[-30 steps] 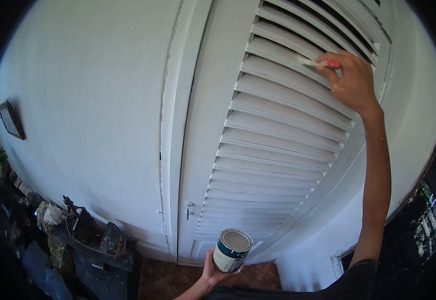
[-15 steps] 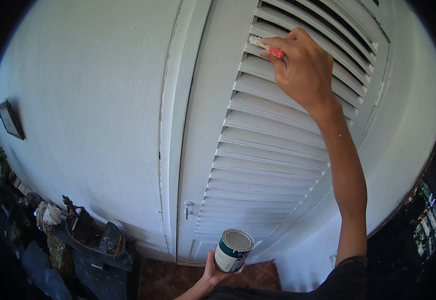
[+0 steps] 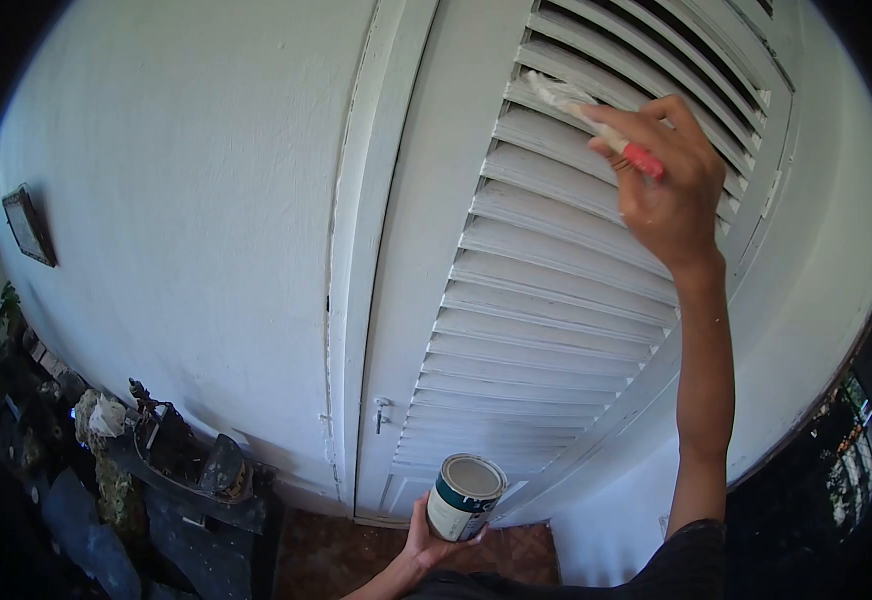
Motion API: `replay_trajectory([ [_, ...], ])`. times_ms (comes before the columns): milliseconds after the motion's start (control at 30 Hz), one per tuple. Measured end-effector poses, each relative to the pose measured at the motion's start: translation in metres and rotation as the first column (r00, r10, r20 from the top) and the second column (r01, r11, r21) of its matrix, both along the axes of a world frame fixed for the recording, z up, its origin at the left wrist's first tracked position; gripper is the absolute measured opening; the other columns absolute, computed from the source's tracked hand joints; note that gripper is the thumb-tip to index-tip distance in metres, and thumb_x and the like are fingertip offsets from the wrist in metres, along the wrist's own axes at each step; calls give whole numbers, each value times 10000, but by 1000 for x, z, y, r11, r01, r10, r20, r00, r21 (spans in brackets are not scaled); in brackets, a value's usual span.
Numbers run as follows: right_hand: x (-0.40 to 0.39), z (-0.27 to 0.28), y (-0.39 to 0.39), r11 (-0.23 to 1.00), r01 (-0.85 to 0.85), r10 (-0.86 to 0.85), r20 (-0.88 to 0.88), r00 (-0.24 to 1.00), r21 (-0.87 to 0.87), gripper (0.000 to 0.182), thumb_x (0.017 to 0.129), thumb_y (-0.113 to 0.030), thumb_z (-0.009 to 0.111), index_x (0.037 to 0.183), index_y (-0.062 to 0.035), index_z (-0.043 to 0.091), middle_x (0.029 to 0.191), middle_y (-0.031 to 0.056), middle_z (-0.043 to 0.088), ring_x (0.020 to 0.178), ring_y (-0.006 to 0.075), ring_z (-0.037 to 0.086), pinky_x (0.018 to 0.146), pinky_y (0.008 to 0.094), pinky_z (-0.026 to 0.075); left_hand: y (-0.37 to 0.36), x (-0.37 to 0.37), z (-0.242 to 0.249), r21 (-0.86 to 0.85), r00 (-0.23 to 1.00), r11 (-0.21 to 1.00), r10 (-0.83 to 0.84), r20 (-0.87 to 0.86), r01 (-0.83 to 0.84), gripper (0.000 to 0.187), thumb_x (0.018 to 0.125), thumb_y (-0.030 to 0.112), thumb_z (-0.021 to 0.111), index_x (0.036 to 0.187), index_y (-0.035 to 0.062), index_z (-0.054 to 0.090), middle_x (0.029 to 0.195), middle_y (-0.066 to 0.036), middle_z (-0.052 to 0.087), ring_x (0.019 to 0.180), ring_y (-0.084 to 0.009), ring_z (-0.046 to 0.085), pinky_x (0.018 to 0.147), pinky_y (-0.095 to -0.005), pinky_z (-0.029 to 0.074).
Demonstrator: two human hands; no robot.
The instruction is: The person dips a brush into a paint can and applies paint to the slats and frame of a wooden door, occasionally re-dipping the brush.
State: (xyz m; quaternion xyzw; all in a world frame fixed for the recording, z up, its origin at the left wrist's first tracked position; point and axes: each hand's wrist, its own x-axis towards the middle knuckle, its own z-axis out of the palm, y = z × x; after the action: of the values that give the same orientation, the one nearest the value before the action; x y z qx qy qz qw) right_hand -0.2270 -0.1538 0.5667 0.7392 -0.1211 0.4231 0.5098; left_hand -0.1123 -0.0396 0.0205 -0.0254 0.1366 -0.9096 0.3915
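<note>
My right hand (image 3: 678, 180) is raised to the upper part of a white louvered door (image 3: 546, 255). It grips a paintbrush (image 3: 596, 125) with a red-tipped handle. The white bristles point left and lie at one of the upper slats, near the slats' left ends. Low in front of me, my left hand (image 3: 426, 540) holds a paint can (image 3: 466, 498) from below and the side. The can has a dark green band and a pale label, and it stands nearly upright. Its inside looks greyish-white; the paint level cannot be made out.
A metal door handle (image 3: 383, 415) sits low on the door's left side. A white wall (image 3: 216, 220) carries a small dark frame (image 3: 29, 228). Dark cluttered objects (image 3: 191, 465) stand at lower left, beside a reddish-brown floor (image 3: 326, 560). Some foliage shows at far left.
My right hand has moved right and down, away from the slats' left ends, and more of the paintbrush shows. My left hand and the can have hardly moved. The view has shifted slightly.
</note>
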Motion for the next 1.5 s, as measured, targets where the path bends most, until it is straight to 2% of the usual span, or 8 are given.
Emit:
replay_trajectory([
  [300,-7,-25,9,999,-39,40,-5,999,33,396,724,5,773,1091,-144,783,753,-37,746,738,176,607,592,303,485,6,5,3,-78,999,997,22,29,-19,838,944,648,501,1591,134,358,1595,-227,355,1425,-431,403,1095,-665,414],
  [433,-18,-41,17,996,-38,39,-18,999,84,429,709,19,767,1110,-132,784,749,-42,742,728,171,603,572,304,480,7,8,2,-40,1000,999,3,-25,-4,776,950,628,514,1557,158,404,1578,-211,380,1412,-414,416,1102,-662,415],
  [833,0,-61,-34,998,-28,30,40,999,-55,369,731,-99,843,1096,-127,794,677,-35,664,644,135,564,494,275,419,7,9,2,22,1000,1000,7,24,-7,749,950,627,511,1542,175,422,1570,-195,397,1410,-405,421,1104,-668,411],
  [933,-1,-71,-25,992,-115,116,32,993,-50,364,733,-115,843,1094,-107,793,652,-28,637,604,135,546,487,281,404,7,11,0,29,1000,999,13,21,-13,743,955,628,504,1540,178,427,1568,-191,402,1408,-400,424,1103,-667,411],
  [1033,-7,-77,-21,986,-168,168,0,986,19,382,715,-4,820,1094,-44,788,711,20,681,615,182,559,537,307,444,5,14,-6,39,1000,999,16,16,-17,759,946,617,512,1546,160,422,1566,-199,406,1406,-401,428,1101,-661,411],
  [1133,-11,-66,-34,990,-116,117,10,993,-86,375,734,-98,836,1106,-108,792,639,-31,619,594,127,526,492,277,394,4,17,-6,68,999,998,9,34,-11,782,935,609,521,1551,139,415,1562,-210,410,1405,-410,429,1099,-654,411],
  [1367,-22,-58,-52,991,97,-87,114,990,-94,394,727,-71,846,1107,-145,777,697,-48,666,642,121,553,515,284,422,2,22,3,66,999,997,-29,-17,30,771,952,637,492,1547,153,416,1567,-207,398,1402,-411,424,1095,-653,421],
  [1500,-5,-48,-60,996,-24,35,118,992,-91,390,735,-43,819,1107,-148,767,726,-40,691,664,125,574,529,282,441,3,20,3,110,998,994,-30,60,24,821,886,598,594,1532,115,443,1529,-208,450,1381,-402,456,1098,-626,414],
])
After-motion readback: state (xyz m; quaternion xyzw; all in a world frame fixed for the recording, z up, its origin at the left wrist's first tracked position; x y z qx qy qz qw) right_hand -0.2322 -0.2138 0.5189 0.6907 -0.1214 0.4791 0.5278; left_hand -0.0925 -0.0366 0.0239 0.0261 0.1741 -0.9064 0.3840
